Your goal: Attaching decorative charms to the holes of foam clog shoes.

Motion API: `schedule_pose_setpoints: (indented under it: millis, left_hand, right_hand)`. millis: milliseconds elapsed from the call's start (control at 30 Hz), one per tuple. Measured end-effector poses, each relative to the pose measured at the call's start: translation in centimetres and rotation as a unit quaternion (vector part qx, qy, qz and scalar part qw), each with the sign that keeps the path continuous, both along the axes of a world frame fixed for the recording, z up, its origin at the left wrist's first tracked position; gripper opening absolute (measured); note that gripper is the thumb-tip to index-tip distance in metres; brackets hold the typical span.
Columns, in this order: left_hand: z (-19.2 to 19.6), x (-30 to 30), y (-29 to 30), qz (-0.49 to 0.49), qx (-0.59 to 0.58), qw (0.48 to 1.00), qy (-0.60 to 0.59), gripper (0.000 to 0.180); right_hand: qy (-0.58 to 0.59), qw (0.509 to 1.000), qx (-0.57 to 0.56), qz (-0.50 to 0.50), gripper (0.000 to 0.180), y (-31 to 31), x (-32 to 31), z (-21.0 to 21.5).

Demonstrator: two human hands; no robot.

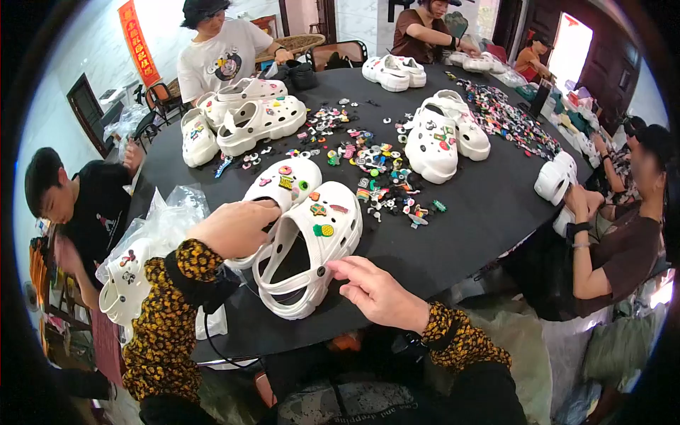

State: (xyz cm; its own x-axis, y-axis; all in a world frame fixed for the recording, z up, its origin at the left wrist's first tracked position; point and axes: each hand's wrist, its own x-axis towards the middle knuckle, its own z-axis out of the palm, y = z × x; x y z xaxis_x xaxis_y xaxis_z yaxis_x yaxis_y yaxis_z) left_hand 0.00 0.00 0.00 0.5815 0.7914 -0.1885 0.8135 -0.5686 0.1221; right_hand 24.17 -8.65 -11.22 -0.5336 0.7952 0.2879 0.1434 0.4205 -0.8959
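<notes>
The right hand, fingers loosely apart, is at the side of a pineapple-decorated white foam clog, perhaps to steady it; the left hand curls its fingers into the matching white foam clog, whether clamped I cannot tell. Beyond those fingertips, small multicoloured rubber charms lie scattered, probably for easy reach.

My left hand curls over the opening of the farther white clog, fingertips hidden, while my right hand extends loose fingers beside the strap rivet of the nearer, charm-studded clog.
</notes>
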Motion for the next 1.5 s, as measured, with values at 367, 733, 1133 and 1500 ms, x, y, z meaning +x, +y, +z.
schedule_pose_setpoints:
  millis: [367,733,1133,1500]
  left_hand:
    - [-3.3,0.4,-0.6,0.06,0.004,0.995,-0.078,0.034]
    - [-3.8,0.0,-0.6,0.093,0.12,0.982,-0.113,0.012]
    - [-5.1,0.7,0.0,0.068,0.13,0.976,-0.162,0.024]
    - [-7.8,0.4,-3.0,0.106,0.363,0.849,-0.369,0.027]
  right_hand:
    - [-0.044,0.998,0.034,0.012,0.04,-0.2,-0.2,0.9]
    - [-0.056,0.987,0.129,-0.082,0.02,0.7,3.5,4.1]
    - [0.106,0.958,0.085,-0.251,0.02,7.5,7.7,11.7]
    - [0.227,0.926,-0.025,-0.299,0.028,16.4,4.2,3.6]
